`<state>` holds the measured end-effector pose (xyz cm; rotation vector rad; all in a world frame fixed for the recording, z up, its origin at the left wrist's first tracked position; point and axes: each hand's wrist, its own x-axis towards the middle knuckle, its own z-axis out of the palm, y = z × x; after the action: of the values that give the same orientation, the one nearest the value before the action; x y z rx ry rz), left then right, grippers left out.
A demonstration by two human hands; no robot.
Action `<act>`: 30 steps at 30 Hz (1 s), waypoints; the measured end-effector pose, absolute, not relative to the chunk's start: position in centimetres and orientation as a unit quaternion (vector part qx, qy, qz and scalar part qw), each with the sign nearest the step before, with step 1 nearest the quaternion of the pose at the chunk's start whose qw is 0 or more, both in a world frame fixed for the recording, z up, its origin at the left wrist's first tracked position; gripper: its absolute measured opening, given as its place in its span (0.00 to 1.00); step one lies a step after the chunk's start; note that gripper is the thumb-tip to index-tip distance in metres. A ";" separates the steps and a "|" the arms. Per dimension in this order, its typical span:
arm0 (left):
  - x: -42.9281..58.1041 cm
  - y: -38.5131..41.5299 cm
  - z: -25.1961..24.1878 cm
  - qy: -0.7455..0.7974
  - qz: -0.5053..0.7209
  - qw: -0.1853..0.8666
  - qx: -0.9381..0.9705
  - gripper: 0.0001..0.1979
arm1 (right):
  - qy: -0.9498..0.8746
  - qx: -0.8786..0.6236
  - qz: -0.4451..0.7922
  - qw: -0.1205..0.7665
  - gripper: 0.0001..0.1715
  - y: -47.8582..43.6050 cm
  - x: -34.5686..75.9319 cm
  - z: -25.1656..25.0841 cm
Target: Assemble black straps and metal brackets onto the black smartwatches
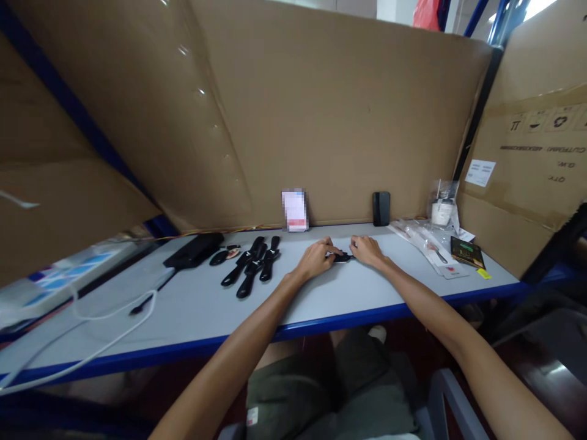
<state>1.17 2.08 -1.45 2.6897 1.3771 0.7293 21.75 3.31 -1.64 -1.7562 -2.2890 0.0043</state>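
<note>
My left hand and my right hand meet near the middle of the grey table. Both pinch a small black part that lies between them on the tabletop. Their fingers are curled round its ends. To the left of my left hand lies a cluster of black watch straps, and further left a black case.
Cardboard sheets wall the back and sides. A pink card and a small black box lean on the back wall. Clear plastic bags, a white jar and a dark packet lie at right. A white cable trails at left.
</note>
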 end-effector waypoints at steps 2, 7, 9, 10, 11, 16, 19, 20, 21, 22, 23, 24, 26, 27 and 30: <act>1.2 2.1 -1.5 0.448 0.236 0.014 0.862 0.21 | -0.789 -0.601 0.003 0.127 0.19 3.4 21.8 -1.7; 1.0 2.2 -1.5 0.458 0.239 0.008 0.856 0.18 | -0.794 -0.596 0.003 0.124 0.19 3.6 21.9 -1.8; 1.0 2.1 -1.5 0.452 0.238 0.010 0.860 0.17 | -0.794 -0.595 0.002 0.124 0.19 3.6 22.0 -1.8; 1.1 2.1 -1.5 0.449 0.238 0.011 0.861 0.18 | -0.794 -0.596 0.002 0.123 0.19 3.6 22.0 -1.7; 1.1 2.1 -1.6 0.447 0.237 0.012 0.862 0.18 | -0.793 -0.597 0.002 0.122 0.19 3.6 21.9 -1.7; 1.3 2.1 -1.7 0.448 0.232 0.010 0.864 0.22 | -0.791 -0.600 0.002 0.121 0.19 3.5 21.9 -1.6; 1.3 2.0 -1.5 0.452 0.227 0.005 0.863 0.25 | -0.789 -0.602 0.001 0.119 0.19 3.4 21.8 -1.5; 1.3 1.9 -1.5 0.455 0.226 0.003 0.861 0.26 | -0.789 -0.603 0.001 0.118 0.19 3.4 21.8 -1.5; 1.3 1.8 -1.4 0.460 0.225 0.001 0.859 0.26 | -0.788 -0.604 0.001 0.117 0.19 3.4 21.8 -1.4; 1.3 1.7 -1.3 0.465 0.225 -0.001 0.856 0.25 | -0.788 -0.605 0.001 0.115 0.19 3.4 21.8 -1.4; 1.3 1.6 -1.2 0.471 0.224 -0.003 0.853 0.24 | -0.788 -0.605 0.001 0.114 0.19 3.3 21.8 -1.3; 1.3 1.5 -1.1 0.476 0.223 -0.005 0.851 0.23 | -0.788 -0.605 0.002 0.113 0.19 3.3 21.8 -1.3; 1.3 1.3 -1.0 0.483 0.222 -0.006 0.847 0.20 | -0.789 -0.604 0.003 0.112 0.19 3.3 21.8 -1.2; 1.3 1.3 -0.9 0.485 0.221 -0.006 0.846 0.19 | -0.790 -0.603 0.004 0.112 0.19 3.3 21.8 -1.2; 1.3 1.2 -1.0 0.486 0.219 -0.006 0.846 0.17 | -0.790 -0.602 0.008 0.115 0.19 3.3 21.8 -1.1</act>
<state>1.31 1.18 -1.01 2.6670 1.5326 0.6911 21.79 3.28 -1.10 -1.7654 -2.3145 0.0240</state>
